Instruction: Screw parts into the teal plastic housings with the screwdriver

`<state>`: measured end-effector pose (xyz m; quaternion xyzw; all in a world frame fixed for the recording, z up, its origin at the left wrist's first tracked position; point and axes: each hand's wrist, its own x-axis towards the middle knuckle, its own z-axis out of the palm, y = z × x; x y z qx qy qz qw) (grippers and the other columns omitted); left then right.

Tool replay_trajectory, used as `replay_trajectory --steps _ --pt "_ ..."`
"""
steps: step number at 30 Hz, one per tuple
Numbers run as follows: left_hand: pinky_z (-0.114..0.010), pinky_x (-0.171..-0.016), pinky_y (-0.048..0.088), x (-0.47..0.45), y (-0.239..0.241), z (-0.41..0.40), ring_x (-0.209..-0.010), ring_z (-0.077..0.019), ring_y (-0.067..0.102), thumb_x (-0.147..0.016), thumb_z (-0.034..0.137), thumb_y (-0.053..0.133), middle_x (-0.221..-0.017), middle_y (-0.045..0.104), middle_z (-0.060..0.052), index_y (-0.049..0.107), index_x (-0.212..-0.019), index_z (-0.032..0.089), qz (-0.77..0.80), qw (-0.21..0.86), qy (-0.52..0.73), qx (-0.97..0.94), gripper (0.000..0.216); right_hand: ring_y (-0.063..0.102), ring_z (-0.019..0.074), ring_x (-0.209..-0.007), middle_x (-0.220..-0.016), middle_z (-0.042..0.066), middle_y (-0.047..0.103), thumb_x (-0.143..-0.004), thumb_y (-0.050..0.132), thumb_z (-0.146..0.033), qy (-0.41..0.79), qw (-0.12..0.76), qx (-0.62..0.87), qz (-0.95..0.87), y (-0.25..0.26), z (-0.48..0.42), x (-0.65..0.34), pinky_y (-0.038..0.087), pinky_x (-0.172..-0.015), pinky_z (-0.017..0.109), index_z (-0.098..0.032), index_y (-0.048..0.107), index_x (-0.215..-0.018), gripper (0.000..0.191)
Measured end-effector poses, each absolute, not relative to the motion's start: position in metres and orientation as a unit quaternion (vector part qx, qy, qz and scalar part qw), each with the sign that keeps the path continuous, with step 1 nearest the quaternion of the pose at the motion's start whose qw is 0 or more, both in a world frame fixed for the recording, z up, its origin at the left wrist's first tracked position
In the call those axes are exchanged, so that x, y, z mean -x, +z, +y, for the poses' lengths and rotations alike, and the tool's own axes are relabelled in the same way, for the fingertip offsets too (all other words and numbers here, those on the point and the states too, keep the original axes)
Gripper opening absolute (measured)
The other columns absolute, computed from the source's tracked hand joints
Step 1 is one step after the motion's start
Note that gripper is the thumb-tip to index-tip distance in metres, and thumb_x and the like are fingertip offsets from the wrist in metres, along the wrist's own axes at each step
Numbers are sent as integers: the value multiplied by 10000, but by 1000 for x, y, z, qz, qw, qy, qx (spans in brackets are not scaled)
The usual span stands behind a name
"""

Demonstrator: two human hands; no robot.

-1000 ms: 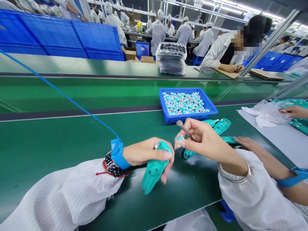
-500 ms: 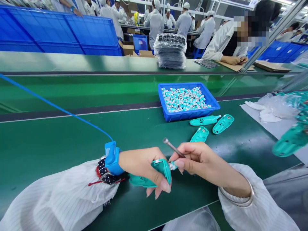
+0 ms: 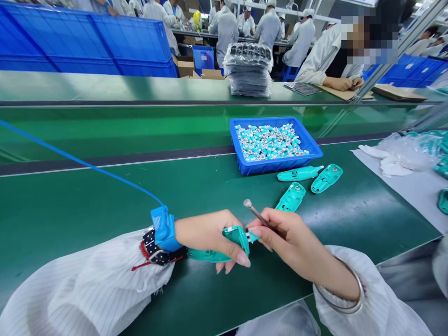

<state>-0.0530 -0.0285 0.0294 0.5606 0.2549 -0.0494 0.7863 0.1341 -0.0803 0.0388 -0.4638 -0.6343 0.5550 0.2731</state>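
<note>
My left hand (image 3: 213, 235) is closed around a teal plastic housing (image 3: 206, 255), its open end facing right. At that end, my right hand (image 3: 280, 233) pinches a small teal-and-white tip piece (image 3: 251, 236), which meets the housing's mouth; how deep it sits is hidden. A thin metal rod with a round head (image 3: 257, 212) is also held in my right hand, pointing up and left. Beyond my right hand lie a teal shell (image 3: 291, 196), another shell (image 3: 326, 178) and a longer teal body with a white tip (image 3: 300, 173).
A blue tray (image 3: 280, 165) full of small teal-and-white pieces stands on the green bench (image 3: 87, 200). A blue cord (image 3: 80, 161) runs from my left wrist strap. Plastic bags (image 3: 409, 151) and teal parts lie at right. Across the bench, a person leans over cardboard near stacked trays (image 3: 248, 70).
My right hand has shifted slightly with the tip piece and rod, still at the housing's mouth. A blurred teal part at the far right has moved out of its earlier place.
</note>
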Motion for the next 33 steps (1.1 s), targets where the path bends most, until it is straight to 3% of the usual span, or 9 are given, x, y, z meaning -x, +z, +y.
replay_trajectory --steps 6,13,18,24,33 --pt "-198 -457 450 54 23 -21 -461 -92 534 -703 356 686 -544 573 15 585 -712 122 265 788 -56 -552 255 325 52 -485 -535 -54 393 -893 448 -363 457 272 448 -719 32 -76 -135 245 -468 214 -167 467 -667 301" --pt "-200 -451 421 51 22 -16 -416 -83 498 -732 371 652 -500 550 17 554 -625 124 247 779 -78 -571 286 367 53 -502 -545 -44 429 -864 498 -346 509 266 447 -686 28 -65 -136 271 -457 198 -143 550 -707 261" --pt "-187 -458 425 47 24 -20 -413 -70 492 -734 362 649 -485 544 22 543 -563 124 241 775 -54 -581 312 423 59 -495 -557 -29 482 -819 551 -353 561 319 435 -628 29 -64 -131 325 -445 186 -134 588 -742 235" --pt "-165 -456 407 40 25 -24 -408 -57 484 -770 349 612 -478 544 19 530 -549 124 226 767 38 -599 326 445 71 -478 -529 -25 495 -796 567 -339 512 408 465 -595 32 -67 -125 374 -453 196 -144 623 -746 210" --pt "-195 -525 406 36 34 -29 -452 -73 478 -791 349 580 -457 520 8 522 -510 127 207 741 25 -638 363 470 76 -532 -626 7 572 -816 557 -347 495 399 450 -627 34 -72 -128 384 -490 201 -140 645 -754 234"
